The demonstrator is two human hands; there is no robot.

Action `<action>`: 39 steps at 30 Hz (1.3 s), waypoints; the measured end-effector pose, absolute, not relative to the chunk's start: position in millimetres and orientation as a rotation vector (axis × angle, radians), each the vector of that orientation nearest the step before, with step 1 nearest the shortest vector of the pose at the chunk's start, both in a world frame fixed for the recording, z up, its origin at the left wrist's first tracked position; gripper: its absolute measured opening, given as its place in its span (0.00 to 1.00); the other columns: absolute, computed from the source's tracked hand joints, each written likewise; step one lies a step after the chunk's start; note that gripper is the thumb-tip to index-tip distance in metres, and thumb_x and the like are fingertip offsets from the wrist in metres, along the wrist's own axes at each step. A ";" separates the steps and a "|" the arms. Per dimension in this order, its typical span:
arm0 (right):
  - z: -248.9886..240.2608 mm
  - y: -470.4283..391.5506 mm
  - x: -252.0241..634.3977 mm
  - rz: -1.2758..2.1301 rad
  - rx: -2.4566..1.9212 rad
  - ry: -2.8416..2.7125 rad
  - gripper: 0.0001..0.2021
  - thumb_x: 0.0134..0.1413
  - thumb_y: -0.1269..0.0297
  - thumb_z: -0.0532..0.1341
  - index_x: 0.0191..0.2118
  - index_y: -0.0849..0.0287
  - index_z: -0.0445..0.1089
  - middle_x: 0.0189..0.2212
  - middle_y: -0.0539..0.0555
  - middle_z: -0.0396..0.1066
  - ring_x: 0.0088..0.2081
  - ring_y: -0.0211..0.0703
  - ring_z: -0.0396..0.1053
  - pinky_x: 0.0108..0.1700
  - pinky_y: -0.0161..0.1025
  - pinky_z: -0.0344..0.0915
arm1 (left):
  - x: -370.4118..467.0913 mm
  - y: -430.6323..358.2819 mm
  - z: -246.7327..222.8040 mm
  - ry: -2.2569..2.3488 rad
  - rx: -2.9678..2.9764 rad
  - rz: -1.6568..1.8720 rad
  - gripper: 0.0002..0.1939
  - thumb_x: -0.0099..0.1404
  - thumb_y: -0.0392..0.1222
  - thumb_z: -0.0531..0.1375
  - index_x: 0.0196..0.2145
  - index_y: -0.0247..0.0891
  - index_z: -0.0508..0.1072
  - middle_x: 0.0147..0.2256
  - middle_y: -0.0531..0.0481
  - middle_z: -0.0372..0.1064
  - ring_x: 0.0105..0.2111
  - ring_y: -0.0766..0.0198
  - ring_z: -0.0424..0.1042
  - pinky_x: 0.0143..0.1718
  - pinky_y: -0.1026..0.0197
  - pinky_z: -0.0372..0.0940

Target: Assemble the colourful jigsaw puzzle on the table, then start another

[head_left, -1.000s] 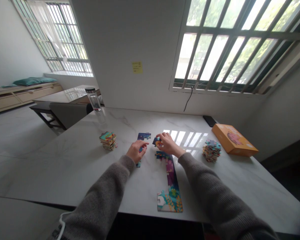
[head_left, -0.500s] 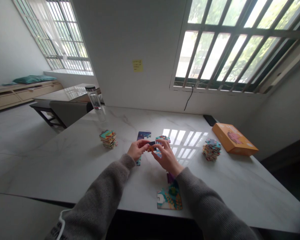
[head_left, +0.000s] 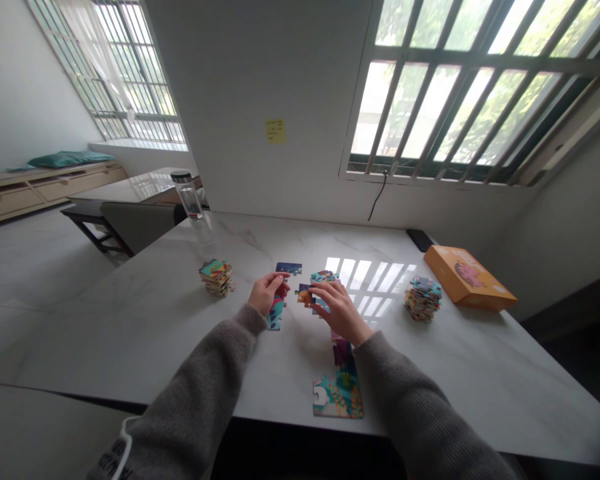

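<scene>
My right hand [head_left: 337, 308] pinches a small dark and orange puzzle piece [head_left: 304, 295] between thumb and fingers. To its left, my left hand [head_left: 270, 292] is closed, thumb against fingertips; what it holds, if anything, is hidden. Joined teal and red pieces [head_left: 275, 316] lie just below the left hand, and a dark blue piece [head_left: 289, 268] lies above it. More colourful pieces [head_left: 324, 275] sit behind the right hand, partly covered by it. Nearer the front edge, an L-shaped joined section [head_left: 341, 398] runs up toward my right wrist.
One stack of puzzle pieces [head_left: 217, 278] stands at the left, another stack [head_left: 423, 299] at the right. Beyond are an orange box [head_left: 469, 277], a black phone [head_left: 419, 241] and a glass bottle [head_left: 189, 197]. The marble table [head_left: 180, 347] carries them all.
My left hand has let go of the small piece and moved left, away from my right hand. The piece stays with my right hand, and more of its orange face shows.
</scene>
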State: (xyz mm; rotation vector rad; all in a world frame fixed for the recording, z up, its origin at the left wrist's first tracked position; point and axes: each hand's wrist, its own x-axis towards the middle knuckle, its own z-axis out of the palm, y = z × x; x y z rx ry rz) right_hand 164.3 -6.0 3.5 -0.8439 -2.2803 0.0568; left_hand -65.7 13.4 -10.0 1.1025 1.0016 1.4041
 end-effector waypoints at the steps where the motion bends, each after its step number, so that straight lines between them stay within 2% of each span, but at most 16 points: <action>1: 2.8 -5.7 164.7 0.058 -0.849 -2.281 0.16 0.65 0.62 0.60 0.58 0.51 0.68 0.56 0.58 0.71 0.55 0.55 0.66 0.57 0.57 0.63 | -66.9 13.6 -9.9 1.002 1.106 1.423 0.21 0.59 0.53 0.65 0.41 0.33 0.77 0.27 0.49 0.72 0.22 0.68 0.67 0.21 0.65 0.67; 8: -3.7 0.4 168.3 0.072 -0.948 -2.251 0.13 0.66 0.64 0.59 0.54 0.54 0.70 0.54 0.58 0.71 0.54 0.54 0.66 0.57 0.54 0.63 | -70.6 8.2 -8.0 1.180 1.338 1.433 0.16 0.62 0.48 0.61 0.42 0.33 0.78 0.28 0.48 0.72 0.26 0.65 0.68 0.24 0.64 0.69; 15: -10.6 15.5 186.9 0.079 -1.089 -2.164 0.13 0.62 0.66 0.61 0.52 0.54 0.71 0.51 0.58 0.74 0.53 0.55 0.67 0.54 0.52 0.64 | -76.7 5.3 -2.1 1.375 1.902 1.377 0.12 0.66 0.42 0.57 0.42 0.37 0.77 0.35 0.46 0.75 0.34 0.61 0.73 0.40 0.57 0.70; 17: -9.9 14.0 186.3 0.097 -1.078 -2.170 0.15 0.60 0.65 0.63 0.53 0.54 0.70 0.50 0.58 0.74 0.52 0.54 0.67 0.54 0.52 0.64 | -76.9 4.2 -1.9 1.287 2.106 1.332 0.16 0.64 0.44 0.60 0.48 0.37 0.75 0.40 0.45 0.75 0.40 0.58 0.72 0.45 0.55 0.69; 19: -8.8 9.6 181.7 0.136 -1.042 -2.206 0.17 0.58 0.65 0.66 0.53 0.54 0.70 0.48 0.58 0.74 0.52 0.54 0.68 0.55 0.52 0.64 | -75.5 1.9 -2.5 1.168 2.316 1.235 0.25 0.60 0.46 0.65 0.54 0.39 0.72 0.47 0.42 0.73 0.48 0.53 0.70 0.52 0.51 0.66; 21: -8.1 4.0 175.3 0.191 -0.996 -2.245 0.19 0.56 0.64 0.67 0.53 0.54 0.69 0.47 0.59 0.74 0.51 0.53 0.68 0.55 0.51 0.65 | -73.0 -1.0 -3.8 1.103 2.455 1.115 0.30 0.57 0.47 0.68 0.57 0.41 0.70 0.51 0.42 0.72 0.52 0.50 0.67 0.57 0.48 0.62; 28: -5.8 -4.9 166.2 0.315 -0.909 -2.268 0.16 0.56 0.63 0.67 0.50 0.54 0.69 0.45 0.57 0.73 0.50 0.51 0.69 0.54 0.48 0.66 | -70.5 -3.5 -6.5 1.054 2.545 0.942 0.09 0.63 0.43 0.65 0.42 0.42 0.76 0.46 0.46 0.75 0.48 0.55 0.71 0.55 0.52 0.61; 33: 0.7 1.9 178.3 0.288 -0.971 -2.195 0.09 0.63 0.65 0.60 0.48 0.54 0.70 0.45 0.56 0.74 0.50 0.50 0.69 0.55 0.50 0.63 | -73.7 -4.1 -5.7 1.031 2.497 0.939 0.10 0.60 0.44 0.66 0.40 0.41 0.77 0.44 0.45 0.74 0.46 0.54 0.70 0.54 0.51 0.61; 39: -11.8 24.6 202.0 0.205 -1.098 -2.114 0.08 0.62 0.69 0.58 0.43 0.55 0.72 0.42 0.55 0.76 0.47 0.50 0.69 0.52 0.49 0.64 | -65.6 -19.8 -11.0 0.972 2.565 0.718 0.09 0.55 0.43 0.70 0.35 0.43 0.78 0.42 0.47 0.73 0.47 0.53 0.68 0.54 0.50 0.58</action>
